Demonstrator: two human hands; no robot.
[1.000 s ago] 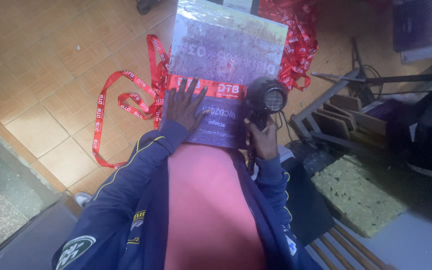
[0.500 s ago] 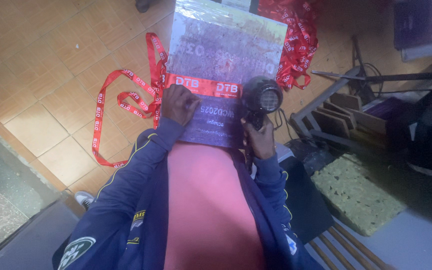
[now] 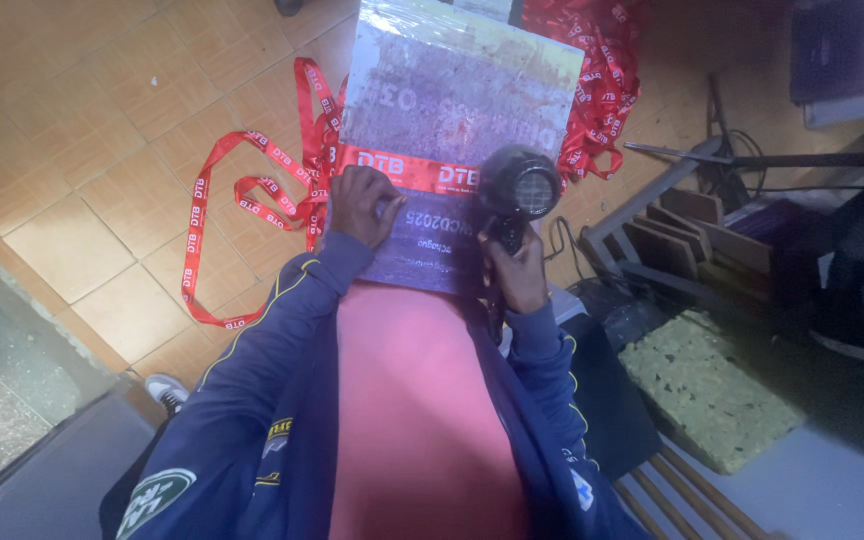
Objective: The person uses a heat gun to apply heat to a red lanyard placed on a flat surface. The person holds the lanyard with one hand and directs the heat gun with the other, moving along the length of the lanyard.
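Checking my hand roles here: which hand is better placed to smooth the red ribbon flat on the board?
Left. The left hand already rests on the red ribbon; the right hand is occupied gripping the hair dryer.

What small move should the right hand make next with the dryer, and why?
Probably sweep the hair dryer leftward along the red ribbon. The right hand holds it at the ribbon's right end, above the flat board, while the left hand presses the ribbon down near its left part. Only the right end appears to be under the nozzle.
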